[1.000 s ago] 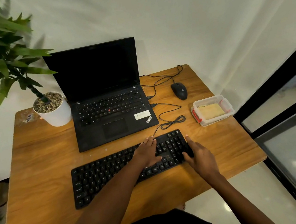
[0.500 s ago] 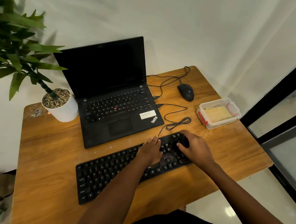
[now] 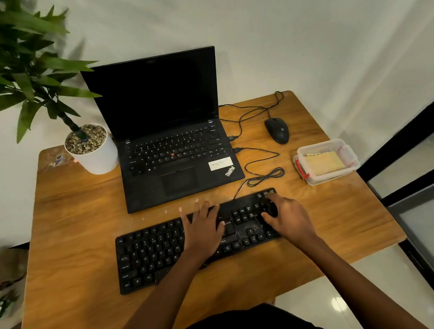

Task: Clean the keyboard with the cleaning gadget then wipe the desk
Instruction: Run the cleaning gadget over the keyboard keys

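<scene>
Now | left hand (image 3: 206, 230) flat, black keyboard (image 3: 153, 254) | right hand (image 3: 289, 218) grips gadget (image 3: 272, 209) (round)

Reaching forward, my left hand (image 3: 205, 230) lies palm-down, its fingers straight and spread. My right hand (image 3: 291, 216) sits near it, palm-down too, thumb and fingers curled round a small black gadget (image 3: 273, 209).

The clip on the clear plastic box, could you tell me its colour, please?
The clip is red, clearest in the head view.
</scene>
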